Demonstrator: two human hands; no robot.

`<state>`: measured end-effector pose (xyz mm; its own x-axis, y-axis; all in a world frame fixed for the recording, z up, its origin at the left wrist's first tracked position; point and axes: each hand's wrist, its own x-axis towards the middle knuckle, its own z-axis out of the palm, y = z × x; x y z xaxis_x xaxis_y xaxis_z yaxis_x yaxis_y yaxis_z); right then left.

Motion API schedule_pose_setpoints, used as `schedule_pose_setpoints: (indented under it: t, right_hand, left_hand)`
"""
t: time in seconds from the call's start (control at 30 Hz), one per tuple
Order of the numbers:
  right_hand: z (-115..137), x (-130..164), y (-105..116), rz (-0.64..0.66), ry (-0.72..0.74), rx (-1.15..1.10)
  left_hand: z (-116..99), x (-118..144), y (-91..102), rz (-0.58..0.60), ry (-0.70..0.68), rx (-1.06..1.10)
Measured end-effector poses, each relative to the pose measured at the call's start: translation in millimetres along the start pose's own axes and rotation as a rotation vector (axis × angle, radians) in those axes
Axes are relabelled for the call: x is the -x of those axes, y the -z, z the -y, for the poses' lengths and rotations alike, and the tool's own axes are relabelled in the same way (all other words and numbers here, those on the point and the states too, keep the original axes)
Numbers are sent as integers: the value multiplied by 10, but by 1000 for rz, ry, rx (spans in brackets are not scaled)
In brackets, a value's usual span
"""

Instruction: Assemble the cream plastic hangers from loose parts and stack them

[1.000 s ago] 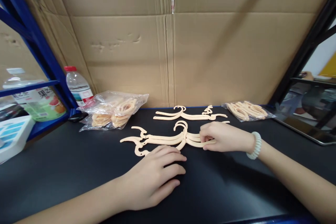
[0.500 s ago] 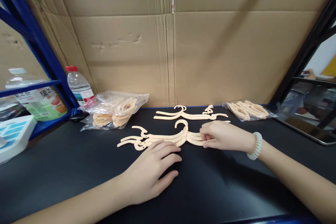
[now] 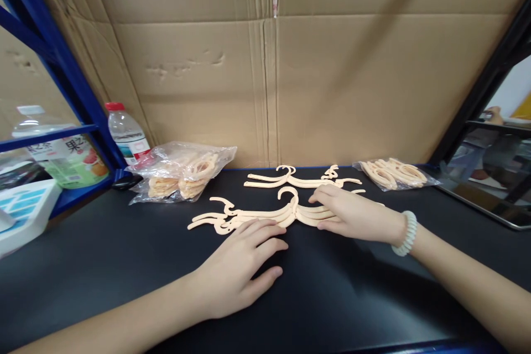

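Several cream folding hangers [image 3: 263, 214] lie close together on the black table, hooks towards the back. My left hand [image 3: 243, 265] rests palm down at their near left edge, fingers spread, fingertips over the lower arm. My right hand [image 3: 352, 213] lies over their right arms, index finger stretched forward and thumb apart from it. The hanger arms show in the gap between them, and its palm hides the rest. Behind, another small group of cream hangers [image 3: 309, 182] lies flat, with small loose-looking clip ends at its right.
A clear bag of cream hangers [image 3: 182, 174] sits at the back left, a flatter one [image 3: 392, 173] at the back right. A red-capped bottle [image 3: 125, 133] stands behind the left bag. Cardboard [image 3: 186, 77] walls the back; blue and black frames flank the table.
My right hand has loosened from a pinch on the right hanger arms; its index finger now reaches forward and left. My left hand stays in place. The view has shifted slightly.
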<state>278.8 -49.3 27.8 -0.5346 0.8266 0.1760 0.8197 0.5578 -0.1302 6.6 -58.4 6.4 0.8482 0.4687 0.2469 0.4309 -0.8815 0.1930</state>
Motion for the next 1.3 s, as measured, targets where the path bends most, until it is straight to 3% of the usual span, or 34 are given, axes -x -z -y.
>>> schedule_pose_setpoints:
  t: [0.23, 0.47, 0.73, 1.3]
  right_hand:
    - [42, -2, -126, 71, -28, 21]
    - [46, -16, -107, 82, -25, 40]
    - [-26, -22, -131, 79, -38, 11]
    - [-90, -53, -118, 82, 0, -20]
  left_hand:
    - [11, -12, 0, -15, 13, 6]
    - [79, -12, -17, -58, 135, -14]
    - [143, 0, -22, 94, 219, -113]
    - [176, -9, -8, 143, 194, -120]
